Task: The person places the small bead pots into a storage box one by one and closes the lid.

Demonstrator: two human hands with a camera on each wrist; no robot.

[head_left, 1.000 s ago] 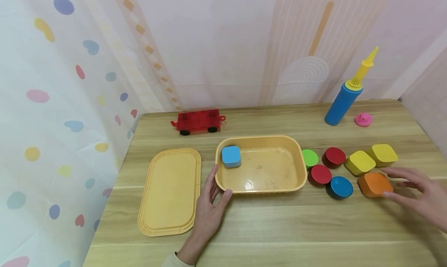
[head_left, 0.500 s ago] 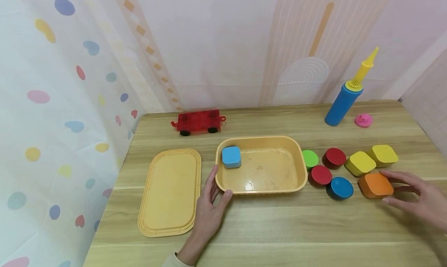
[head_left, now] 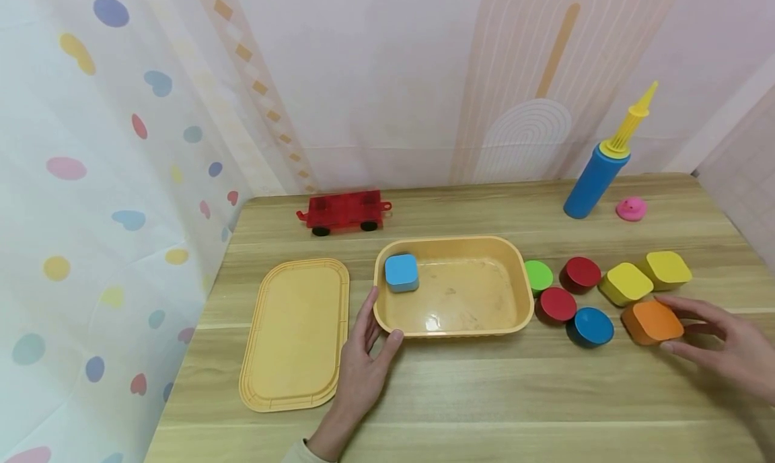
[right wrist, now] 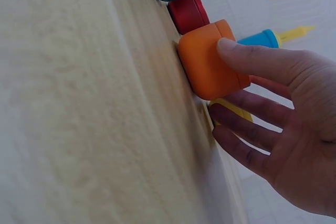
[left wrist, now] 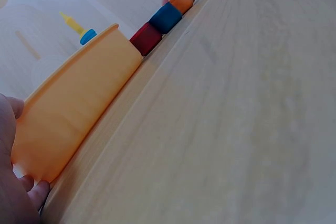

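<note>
At the left front corner of a yellow plastic tub, my left hand holds on, thumb on the front wall and fingers along the left side. A light blue rounded-square block sits inside the tub's left end. My right hand pinches an orange rounded-square block on the table. In the right wrist view its thumb presses the top edge of the orange block; the index finger is partly hidden behind it, and the other fingers are spread beyond.
Two yellow blocks, two red round ones, a blue round one and a green one stand between tub and right hand. Behind are a blue pump, a pink duck and a red wagon. A yellow lid lies left.
My right hand has moved slightly left and its thumb and fingers have come in against the orange block. The left hand and the tub stay where they were.
</note>
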